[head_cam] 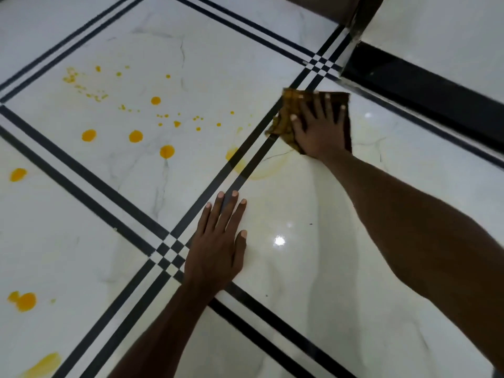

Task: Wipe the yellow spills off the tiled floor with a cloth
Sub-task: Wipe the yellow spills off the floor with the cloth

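My right hand (319, 126) presses flat, fingers spread, on a dark brown cloth (285, 115) stained yellow along its left side, at the upper right of the floor. My left hand (218, 241) lies flat and open on the white tile near the middle, holding nothing. Several yellow spills (135, 136) dot the tile to the left, large round drops and small specks. A faint yellow smear (236, 156) crosses the black stripes just below and left of the cloth. More drops sit at the far left (26, 301).
The white marble tiled floor (313, 268) has double black border stripes (90, 184) crossing in a grid. A black skirting (425, 96) and a wall or step rise at the upper right, close behind the cloth.
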Demonstrator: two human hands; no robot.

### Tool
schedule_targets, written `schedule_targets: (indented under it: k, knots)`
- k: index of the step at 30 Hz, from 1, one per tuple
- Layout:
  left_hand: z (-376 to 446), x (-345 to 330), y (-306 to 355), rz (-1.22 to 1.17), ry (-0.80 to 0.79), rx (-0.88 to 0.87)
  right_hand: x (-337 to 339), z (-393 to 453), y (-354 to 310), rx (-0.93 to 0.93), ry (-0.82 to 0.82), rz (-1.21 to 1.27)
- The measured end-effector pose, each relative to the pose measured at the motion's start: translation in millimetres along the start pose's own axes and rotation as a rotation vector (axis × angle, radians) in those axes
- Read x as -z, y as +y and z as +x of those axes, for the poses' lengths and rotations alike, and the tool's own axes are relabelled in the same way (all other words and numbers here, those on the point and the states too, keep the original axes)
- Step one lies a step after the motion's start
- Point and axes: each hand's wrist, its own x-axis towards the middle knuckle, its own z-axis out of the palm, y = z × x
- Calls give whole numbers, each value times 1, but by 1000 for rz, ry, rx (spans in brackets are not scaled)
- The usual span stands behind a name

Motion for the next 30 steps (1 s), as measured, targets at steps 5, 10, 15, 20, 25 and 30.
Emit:
schedule_targets:
  k: [5,10,15,20,25,30]
  knots:
    - [-1,4,1,-65,47,26,-18,-128,-65,518,32,-58]
    - [-7,17,-5,-197,100,123,2,-168,44,505,-63,-105]
    - [-15,29,-59,26,116,296,0,-44,-24,38,-36,22]
    - [-26,24,-81,94,58,238,-34,-110,-154,524,33,-4]
    - [-27,30,-79,57,42,242,-14,-222,-61,807,-165,-103]
    - [-23,28,-76,85,61,254,-9,-117,-32,226,9,-49]
